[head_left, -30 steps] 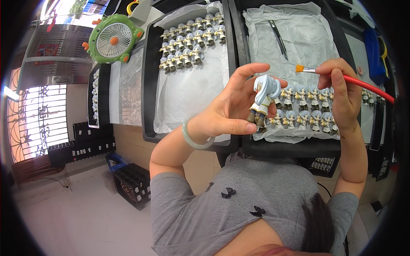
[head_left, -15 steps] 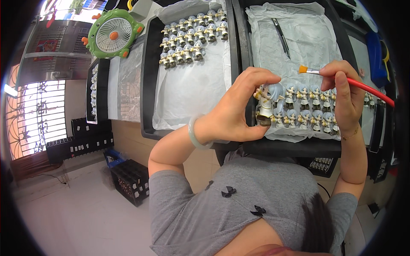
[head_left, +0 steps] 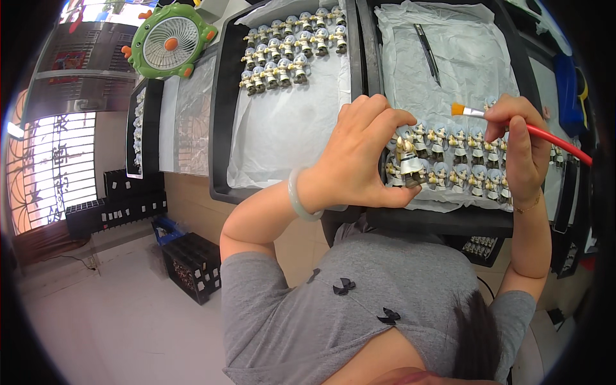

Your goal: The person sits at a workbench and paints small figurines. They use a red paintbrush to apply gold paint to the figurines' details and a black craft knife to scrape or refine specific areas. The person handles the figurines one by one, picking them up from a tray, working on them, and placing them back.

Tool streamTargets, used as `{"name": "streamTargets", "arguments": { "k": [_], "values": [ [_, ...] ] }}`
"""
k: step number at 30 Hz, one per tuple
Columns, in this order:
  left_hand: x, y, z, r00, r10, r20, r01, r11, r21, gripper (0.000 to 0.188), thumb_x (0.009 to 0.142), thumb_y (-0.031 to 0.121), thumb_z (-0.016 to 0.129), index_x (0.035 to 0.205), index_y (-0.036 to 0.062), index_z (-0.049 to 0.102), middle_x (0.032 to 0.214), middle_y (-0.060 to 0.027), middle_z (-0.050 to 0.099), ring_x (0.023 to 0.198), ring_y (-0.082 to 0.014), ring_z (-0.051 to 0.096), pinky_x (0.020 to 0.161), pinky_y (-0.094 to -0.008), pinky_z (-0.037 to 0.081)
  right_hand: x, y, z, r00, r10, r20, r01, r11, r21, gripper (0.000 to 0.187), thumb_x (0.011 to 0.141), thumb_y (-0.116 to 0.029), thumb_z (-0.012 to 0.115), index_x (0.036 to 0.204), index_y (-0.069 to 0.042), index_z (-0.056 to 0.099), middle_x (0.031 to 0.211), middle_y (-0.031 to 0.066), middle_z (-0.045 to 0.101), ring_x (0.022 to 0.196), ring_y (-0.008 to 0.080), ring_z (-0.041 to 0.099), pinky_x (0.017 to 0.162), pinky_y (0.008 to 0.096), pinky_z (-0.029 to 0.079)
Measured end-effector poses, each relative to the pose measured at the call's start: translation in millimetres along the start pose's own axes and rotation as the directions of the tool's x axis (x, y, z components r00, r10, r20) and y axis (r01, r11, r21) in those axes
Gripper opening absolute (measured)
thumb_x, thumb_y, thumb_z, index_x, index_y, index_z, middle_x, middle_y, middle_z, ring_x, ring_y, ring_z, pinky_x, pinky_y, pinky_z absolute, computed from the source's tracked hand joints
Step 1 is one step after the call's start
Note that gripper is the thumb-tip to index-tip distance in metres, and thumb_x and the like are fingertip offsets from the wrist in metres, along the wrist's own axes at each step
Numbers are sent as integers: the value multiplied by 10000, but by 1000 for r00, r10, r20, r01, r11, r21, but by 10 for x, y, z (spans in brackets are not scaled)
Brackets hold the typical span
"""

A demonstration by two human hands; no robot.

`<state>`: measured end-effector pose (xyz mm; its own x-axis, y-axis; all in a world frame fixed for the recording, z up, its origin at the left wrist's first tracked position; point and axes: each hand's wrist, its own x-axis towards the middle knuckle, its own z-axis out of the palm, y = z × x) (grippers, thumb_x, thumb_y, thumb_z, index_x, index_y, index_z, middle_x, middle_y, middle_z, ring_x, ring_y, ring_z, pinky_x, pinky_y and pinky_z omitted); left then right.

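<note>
Between thumb and fingers, my left hand point(head_left: 362, 151) grips a small figurine point(head_left: 409, 157) with pale hair, a white outfit and dark feet, held upright over the right tray. My right hand point(head_left: 523, 138) is closed round a red-handled paintbrush point(head_left: 542, 132); its orange bristles point left, a short way from the held figurine and not touching it. Beneath both hands, rows of similar figurines point(head_left: 458, 144) lie on white paper in the right tray point(head_left: 449, 221). My right hand hides some of them.
On the left, a black tray point(head_left: 218, 147) lined with paper holds three rows of figurines point(head_left: 274, 45). A tweezers-like black tool point(head_left: 427, 54) lies in the right tray. A green fan point(head_left: 170, 42) stands at the far left, and black crates point(head_left: 189, 266) sit on the floor.
The figurine in my left hand has turned and shifted slightly right, its hair side now tipped away. My right hand and brush have moved only slightly.
</note>
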<state>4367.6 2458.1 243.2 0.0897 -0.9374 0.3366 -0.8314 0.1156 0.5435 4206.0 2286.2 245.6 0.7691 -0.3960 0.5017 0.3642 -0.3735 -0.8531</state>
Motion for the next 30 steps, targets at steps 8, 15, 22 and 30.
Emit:
{"name": "streamTargets", "arguments": {
  "k": [8,15,22,30],
  "values": [
    [2,-43,39,999,-39,25,38,998,40,596,484,327,716,977,52,525,772,-81,460,745,-245,447,679,-326,339,23,-94,174,945,-96,314,137,984,-112,219,818,-224,545,759,-22,606,636,63,571,576,176,511,526,278,377],
    [114,-780,-289,891,-385,-240,333,914,-230,487,618,165,672,1070,92,508,959,-71,531,842,-165,505,776,-305,395,43,-28,-100,997,25,-79,-30,997,-68,269,901,-171,408,785,6,575,718,28,544,567,55,463,525,191,359],
    [-25,-1727,-270,911,-412,-18,390,846,363,643,532,197,709,1123,126,465,1067,-118,508,1058,-282,423,907,-386,307,17,39,-75,993,33,-115,-40,997,-61,267,905,-158,404,795,18,572,719,24,540,577,48,466,542,172,354],
    [78,-1685,-275,918,-385,96,240,730,640,756,497,294,792,1162,145,464,1194,-111,391,1120,-285,343,933,-418,247,83,3,-222,967,-84,-242,55,991,-123,275,902,-189,415,809,-6,598,612,-1,515,554,29,429,516,165,315]
  ]
}}
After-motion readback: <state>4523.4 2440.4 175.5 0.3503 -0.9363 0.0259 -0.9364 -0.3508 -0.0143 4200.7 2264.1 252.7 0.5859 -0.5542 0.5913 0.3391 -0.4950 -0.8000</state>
